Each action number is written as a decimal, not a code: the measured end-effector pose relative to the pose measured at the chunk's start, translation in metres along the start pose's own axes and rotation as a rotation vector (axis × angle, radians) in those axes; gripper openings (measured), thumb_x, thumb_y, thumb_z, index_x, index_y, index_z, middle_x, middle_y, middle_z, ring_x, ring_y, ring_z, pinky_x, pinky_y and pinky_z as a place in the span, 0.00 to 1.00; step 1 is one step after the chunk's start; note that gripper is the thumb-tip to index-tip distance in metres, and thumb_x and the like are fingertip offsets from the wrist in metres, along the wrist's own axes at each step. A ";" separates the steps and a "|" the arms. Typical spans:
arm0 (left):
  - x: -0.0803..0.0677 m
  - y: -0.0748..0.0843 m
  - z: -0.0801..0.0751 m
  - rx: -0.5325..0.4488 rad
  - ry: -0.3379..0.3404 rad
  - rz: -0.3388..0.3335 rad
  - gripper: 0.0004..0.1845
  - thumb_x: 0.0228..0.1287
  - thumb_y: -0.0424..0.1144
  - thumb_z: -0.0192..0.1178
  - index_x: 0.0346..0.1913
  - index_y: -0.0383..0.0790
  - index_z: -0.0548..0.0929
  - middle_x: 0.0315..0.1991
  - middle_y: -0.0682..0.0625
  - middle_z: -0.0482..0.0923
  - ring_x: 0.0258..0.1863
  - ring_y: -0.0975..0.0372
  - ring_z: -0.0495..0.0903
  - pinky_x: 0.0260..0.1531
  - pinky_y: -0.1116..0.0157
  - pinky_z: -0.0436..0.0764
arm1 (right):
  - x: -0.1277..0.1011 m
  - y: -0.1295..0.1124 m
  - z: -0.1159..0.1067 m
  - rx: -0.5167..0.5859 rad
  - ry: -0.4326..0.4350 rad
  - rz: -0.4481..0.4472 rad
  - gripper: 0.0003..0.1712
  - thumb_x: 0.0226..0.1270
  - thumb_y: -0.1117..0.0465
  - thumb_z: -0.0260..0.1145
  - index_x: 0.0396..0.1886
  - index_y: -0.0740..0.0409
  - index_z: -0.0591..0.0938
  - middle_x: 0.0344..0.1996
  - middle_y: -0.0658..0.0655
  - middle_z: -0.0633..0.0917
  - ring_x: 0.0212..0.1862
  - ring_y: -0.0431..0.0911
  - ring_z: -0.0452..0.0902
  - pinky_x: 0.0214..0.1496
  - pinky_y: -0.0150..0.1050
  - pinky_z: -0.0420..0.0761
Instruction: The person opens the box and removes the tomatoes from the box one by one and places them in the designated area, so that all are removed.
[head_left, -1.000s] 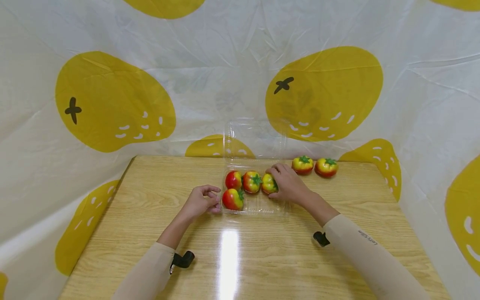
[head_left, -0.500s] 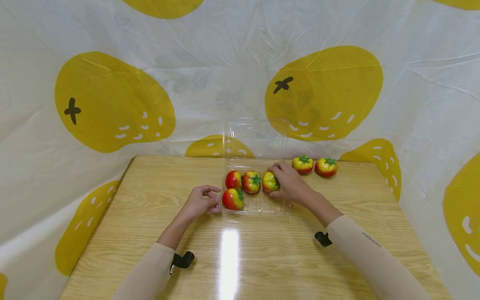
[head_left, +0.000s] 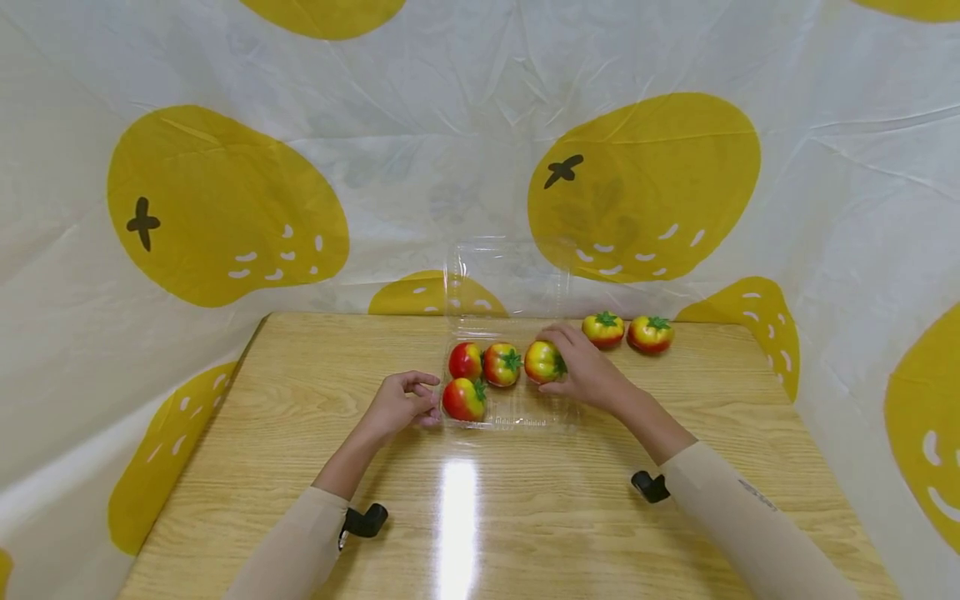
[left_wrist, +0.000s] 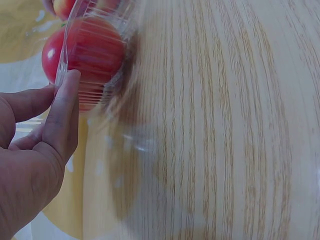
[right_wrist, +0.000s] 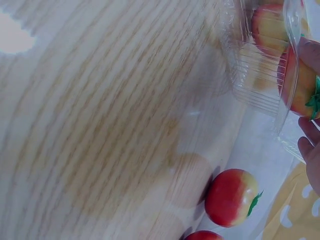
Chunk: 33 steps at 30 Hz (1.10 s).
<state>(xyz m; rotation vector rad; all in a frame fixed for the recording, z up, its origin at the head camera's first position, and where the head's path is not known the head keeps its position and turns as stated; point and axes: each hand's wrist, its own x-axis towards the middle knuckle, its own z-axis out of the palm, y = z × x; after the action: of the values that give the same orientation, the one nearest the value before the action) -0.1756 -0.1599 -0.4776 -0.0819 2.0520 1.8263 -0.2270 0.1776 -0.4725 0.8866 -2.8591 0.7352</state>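
Note:
A clear plastic clamshell container lies on the wooden table with its lid standing open at the back. It holds several red-yellow tomatoes. My right hand curls its fingers and thumb round the right-hand tomato in the back row; the right wrist view shows that tomato through the container wall with fingertips beside it. My left hand pinches the container's left rim next to the front tomato, which shows red beside my fingers.
Two more tomatoes sit on the table to the right of the container, near the back edge; one of them appears in the right wrist view. A white cloth with yellow fruit prints surrounds the table.
My right hand has slid slightly right and back, so more of the tomato in its fingers shows. The left hand and the container have not moved.

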 end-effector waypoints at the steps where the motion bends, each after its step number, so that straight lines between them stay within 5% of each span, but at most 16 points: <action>1: 0.002 -0.002 0.000 0.001 0.001 -0.001 0.20 0.61 0.21 0.58 0.57 0.27 0.75 0.36 0.39 0.72 0.28 0.55 0.85 0.40 0.51 0.87 | -0.001 0.000 -0.001 0.016 -0.002 0.005 0.44 0.48 0.51 0.79 0.64 0.53 0.69 0.64 0.57 0.70 0.67 0.54 0.63 0.71 0.55 0.67; 9: 0.011 -0.018 -0.002 -0.004 0.027 0.009 0.20 0.62 0.22 0.59 0.57 0.31 0.76 0.36 0.41 0.73 0.28 0.56 0.84 0.35 0.56 0.88 | -0.008 -0.001 -0.004 0.095 0.008 0.013 0.44 0.49 0.54 0.79 0.65 0.53 0.66 0.63 0.57 0.70 0.66 0.53 0.64 0.70 0.54 0.69; 26: 0.006 -0.007 -0.001 -0.004 0.005 -0.002 0.20 0.61 0.22 0.59 0.57 0.28 0.75 0.35 0.40 0.73 0.28 0.56 0.85 0.39 0.52 0.87 | -0.029 -0.001 -0.018 0.119 0.124 -0.007 0.45 0.48 0.59 0.80 0.66 0.49 0.68 0.65 0.57 0.65 0.66 0.54 0.63 0.65 0.57 0.73; 33: 0.012 -0.015 -0.001 -0.011 0.016 0.004 0.20 0.61 0.22 0.60 0.57 0.29 0.75 0.35 0.42 0.72 0.27 0.57 0.85 0.37 0.54 0.88 | -0.038 0.006 -0.020 0.124 0.193 0.003 0.46 0.44 0.59 0.81 0.65 0.50 0.70 0.65 0.58 0.66 0.68 0.55 0.61 0.65 0.58 0.73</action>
<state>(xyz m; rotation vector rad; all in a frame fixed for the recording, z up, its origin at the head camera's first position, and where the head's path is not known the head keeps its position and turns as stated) -0.1823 -0.1608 -0.4960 -0.0962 2.0541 1.8450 -0.2000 0.2105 -0.4646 0.7772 -2.6713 0.9507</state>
